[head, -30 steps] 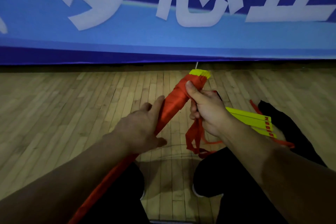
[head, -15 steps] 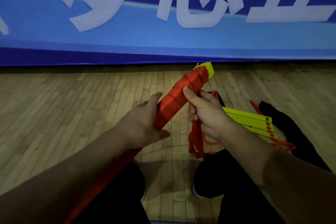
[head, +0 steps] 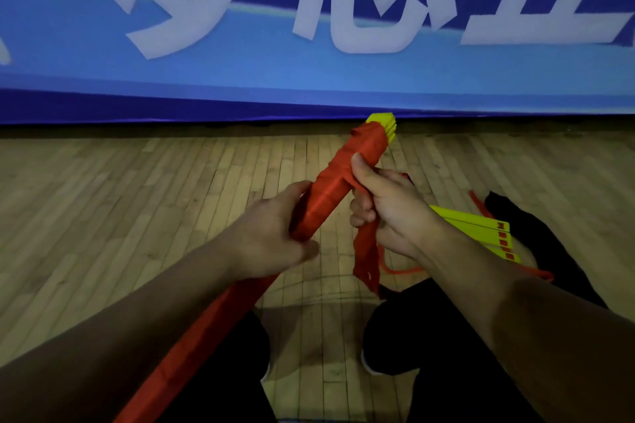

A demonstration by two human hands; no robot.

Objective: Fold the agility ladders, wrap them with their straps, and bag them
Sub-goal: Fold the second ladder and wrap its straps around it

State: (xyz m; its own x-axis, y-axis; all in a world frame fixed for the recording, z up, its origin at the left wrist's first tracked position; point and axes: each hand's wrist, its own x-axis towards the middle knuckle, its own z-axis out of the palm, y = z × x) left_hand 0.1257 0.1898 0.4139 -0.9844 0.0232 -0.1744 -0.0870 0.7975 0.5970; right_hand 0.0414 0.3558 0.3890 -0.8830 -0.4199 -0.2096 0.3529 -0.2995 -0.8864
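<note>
A folded ladder bundle (head: 338, 178) wrapped in red strap points up and away from me, with yellow rung ends (head: 383, 124) showing at its far tip. My left hand (head: 271, 233) grips the bundle at its middle. My right hand (head: 388, 209) presses its thumb on the upper wrap and holds the loose red strap end (head: 366, 257), which hangs below the fist. The red strip continues under my left forearm toward the lower left (head: 192, 350).
A second ladder of yellow rungs (head: 477, 230) with red straps lies on the wooden floor at right, beside a black bag (head: 529, 237). A blue banner wall (head: 309, 72) stands close ahead. My dark-trousered knees (head: 405, 336) are below.
The bundle has tilted further up and away, its yellow tip now reaching the banner's base. My left hand has closed more firmly round it.
</note>
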